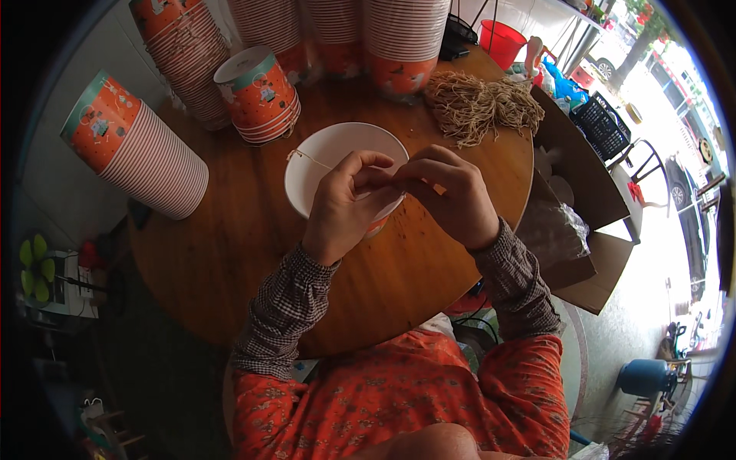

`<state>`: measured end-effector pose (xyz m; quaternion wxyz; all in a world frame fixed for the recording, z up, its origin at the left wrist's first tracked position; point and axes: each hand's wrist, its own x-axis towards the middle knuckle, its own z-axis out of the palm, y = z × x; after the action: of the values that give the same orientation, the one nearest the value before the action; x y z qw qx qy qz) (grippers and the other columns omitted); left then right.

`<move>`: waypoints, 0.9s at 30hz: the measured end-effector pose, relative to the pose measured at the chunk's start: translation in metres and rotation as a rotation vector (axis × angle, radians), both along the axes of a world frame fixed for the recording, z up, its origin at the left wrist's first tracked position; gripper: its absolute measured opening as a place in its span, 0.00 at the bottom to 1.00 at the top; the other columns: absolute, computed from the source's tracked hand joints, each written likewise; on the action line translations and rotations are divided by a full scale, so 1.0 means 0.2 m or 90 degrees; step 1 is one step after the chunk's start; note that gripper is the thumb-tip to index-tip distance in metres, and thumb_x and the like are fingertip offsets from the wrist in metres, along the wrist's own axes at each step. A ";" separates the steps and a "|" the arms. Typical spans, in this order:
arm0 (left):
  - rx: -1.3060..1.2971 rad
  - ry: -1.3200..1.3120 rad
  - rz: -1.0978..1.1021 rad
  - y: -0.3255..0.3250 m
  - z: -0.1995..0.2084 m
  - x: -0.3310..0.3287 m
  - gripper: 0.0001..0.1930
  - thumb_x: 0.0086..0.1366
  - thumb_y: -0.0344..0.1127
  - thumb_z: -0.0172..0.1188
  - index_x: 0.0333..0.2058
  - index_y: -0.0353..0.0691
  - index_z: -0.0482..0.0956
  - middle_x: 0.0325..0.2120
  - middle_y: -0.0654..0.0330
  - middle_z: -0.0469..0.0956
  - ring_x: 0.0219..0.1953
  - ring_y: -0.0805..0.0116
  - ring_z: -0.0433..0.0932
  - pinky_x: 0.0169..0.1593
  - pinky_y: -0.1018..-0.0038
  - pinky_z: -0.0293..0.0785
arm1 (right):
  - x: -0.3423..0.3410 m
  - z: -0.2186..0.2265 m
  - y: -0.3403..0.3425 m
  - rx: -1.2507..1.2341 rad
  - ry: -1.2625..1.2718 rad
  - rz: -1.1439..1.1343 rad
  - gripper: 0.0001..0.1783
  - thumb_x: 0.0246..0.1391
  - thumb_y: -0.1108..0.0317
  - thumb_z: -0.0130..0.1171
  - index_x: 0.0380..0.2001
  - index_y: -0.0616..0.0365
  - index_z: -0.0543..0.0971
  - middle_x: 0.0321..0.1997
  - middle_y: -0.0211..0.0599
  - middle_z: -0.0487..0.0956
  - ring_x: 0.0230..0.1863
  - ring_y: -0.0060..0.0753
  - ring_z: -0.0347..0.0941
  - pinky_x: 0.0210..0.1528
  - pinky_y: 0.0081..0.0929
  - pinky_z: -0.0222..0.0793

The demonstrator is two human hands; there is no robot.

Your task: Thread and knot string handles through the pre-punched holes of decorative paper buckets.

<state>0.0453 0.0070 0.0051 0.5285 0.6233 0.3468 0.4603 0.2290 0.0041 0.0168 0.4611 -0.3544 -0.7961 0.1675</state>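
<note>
Over a white-lined paper bucket (310, 180) on the round table, my two hands meet at the fingertips. My left hand (349, 203) is closed in a pinch, and a thin pale strand (310, 159) runs from it across the bucket's mouth to the far left rim, ending in a small curl. My right hand (451, 192) pinches too, its fingertips against the left ones; what lies between them is too small to make out. Beyond the right hand sits a tangled heap of thin tan strands (487, 106).
A short stack of orange buckets (261, 100) stands behind the white-lined one. Taller stacks line the back, and a leaning bucket stack (149, 165) is at the left edge. An open cardboard box (586, 176) adjoins the wooden table (261, 230) on the right; a red bucket (502, 44) stands behind.
</note>
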 end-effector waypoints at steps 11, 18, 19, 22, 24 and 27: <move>0.031 0.009 0.028 0.00 -0.02 0.00 0.16 0.60 0.26 0.61 0.46 0.33 0.70 0.33 0.58 0.80 0.39 0.76 0.78 0.45 0.79 0.73 | 0.01 -0.11 -0.05 -0.359 0.190 -0.042 0.10 0.52 0.68 0.65 0.36 0.63 0.80 0.30 0.31 0.79 0.32 0.16 0.73 0.34 0.19 0.68; 0.131 0.080 0.073 0.01 -0.04 0.01 0.11 0.60 0.26 0.62 0.40 0.34 0.71 0.32 0.59 0.79 0.36 0.76 0.78 0.43 0.79 0.74 | -0.02 -0.14 -0.03 -0.189 0.216 -0.103 0.08 0.49 0.71 0.66 0.34 0.59 0.82 0.31 0.29 0.77 0.28 0.17 0.70 0.32 0.17 0.67; 0.131 0.081 0.073 0.01 -0.05 0.01 0.11 0.60 0.26 0.62 0.40 0.34 0.71 0.32 0.59 0.79 0.36 0.76 0.78 0.43 0.79 0.74 | -0.02 -0.15 -0.03 -0.182 0.194 -0.076 0.08 0.48 0.72 0.66 0.34 0.59 0.82 0.31 0.29 0.76 0.27 0.17 0.69 0.31 0.17 0.67; 0.117 0.033 0.100 0.01 -0.07 0.00 0.10 0.59 0.26 0.63 0.37 0.35 0.72 0.31 0.60 0.79 0.36 0.75 0.79 0.42 0.78 0.74 | -0.04 -0.14 -0.04 -0.157 0.159 -0.067 0.07 0.48 0.73 0.66 0.33 0.58 0.82 0.32 0.29 0.76 0.27 0.19 0.70 0.30 0.18 0.68; 0.150 0.057 0.114 0.01 -0.07 0.00 0.07 0.60 0.27 0.63 0.35 0.35 0.74 0.29 0.61 0.79 0.35 0.76 0.78 0.41 0.78 0.74 | -0.05 -0.13 -0.06 -0.138 0.146 -0.087 0.06 0.48 0.73 0.65 0.32 0.59 0.81 0.32 0.30 0.76 0.28 0.20 0.71 0.31 0.19 0.69; 0.211 0.135 0.145 -0.01 -0.05 0.01 0.04 0.60 0.27 0.63 0.33 0.35 0.76 0.28 0.61 0.79 0.33 0.75 0.79 0.39 0.77 0.75 | -0.06 -0.13 -0.08 -0.074 0.119 -0.132 0.06 0.48 0.74 0.65 0.32 0.59 0.81 0.32 0.33 0.77 0.30 0.27 0.73 0.31 0.23 0.71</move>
<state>0.0477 0.0059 -0.0052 0.3240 0.7033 0.3885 0.4995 0.2179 -0.0121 -0.0085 0.5269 -0.4439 -0.6975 0.1968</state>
